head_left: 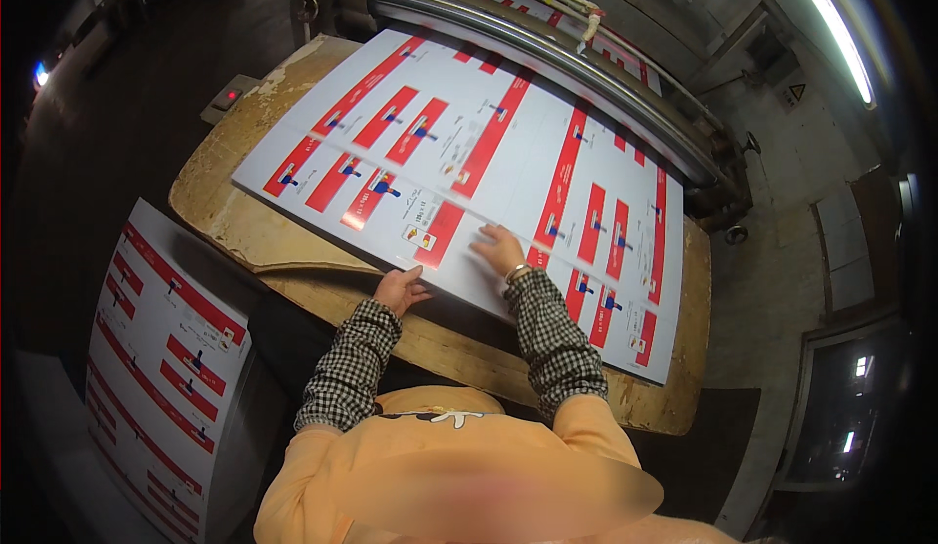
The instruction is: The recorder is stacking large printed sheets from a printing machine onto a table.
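Observation:
A large white printed sheet [518, 153] with red bands and small blue prints lies on a worn wooden board in front of me. My left hand [399, 291] pinches its near edge, the thumb along the edge and the other fingers partly hidden. Farther in and to the right, my right hand [501, 251] is over the sheet's surface, fingers stretched out and slightly blurred. It holds nothing. At its far side the sheet reaches the long metal roller [528, 46] of a machine.
The board [689, 349] has a chipped, rounded rim. To my lower left stands a stack of similar printed sheets [166, 349]. A small box with a red light [232, 97] sits beyond the board's left edge. Handwheels [737, 235] jut from the machine's right end.

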Motion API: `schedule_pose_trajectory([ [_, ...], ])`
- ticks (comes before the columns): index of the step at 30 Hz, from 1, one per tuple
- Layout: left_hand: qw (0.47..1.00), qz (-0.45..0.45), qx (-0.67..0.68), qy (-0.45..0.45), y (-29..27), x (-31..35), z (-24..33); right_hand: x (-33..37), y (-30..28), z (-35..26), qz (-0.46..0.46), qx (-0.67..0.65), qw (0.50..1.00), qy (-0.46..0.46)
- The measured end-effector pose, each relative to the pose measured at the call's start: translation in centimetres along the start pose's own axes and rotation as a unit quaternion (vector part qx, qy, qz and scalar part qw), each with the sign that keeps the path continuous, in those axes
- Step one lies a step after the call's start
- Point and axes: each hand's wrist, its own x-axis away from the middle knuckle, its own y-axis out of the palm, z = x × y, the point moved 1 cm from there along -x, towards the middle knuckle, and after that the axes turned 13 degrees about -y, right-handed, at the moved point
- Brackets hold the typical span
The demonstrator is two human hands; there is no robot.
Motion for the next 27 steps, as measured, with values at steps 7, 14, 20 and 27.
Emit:
schedule_pose_trajectory([
  [7, 0.999, -0.048, 0.021, 0.009, 0.1, 1.2, 0.0, 5.7, 2.1, -3.7, -0.126, 0.236, 0.948, -0.174],
  [14, 0.998, -0.039, 0.053, -0.014, -0.8, 1.0, -0.4, 4.4, -3.9, -6.4, -0.109, -0.132, 0.98, -0.104],
  [20, 0.998, 0.031, 0.046, -0.018, -0.1, 0.8, -0.4, 5.8, -1.7, -5.9, -0.066, -0.105, 0.98, -0.153],
  [27, 1.0, -0.028, 0.005, 0.006, -0.9, 0.3, -0.2, 4.8, 0.3, -2.7, -0.122, -0.058, 0.984, -0.115],
])
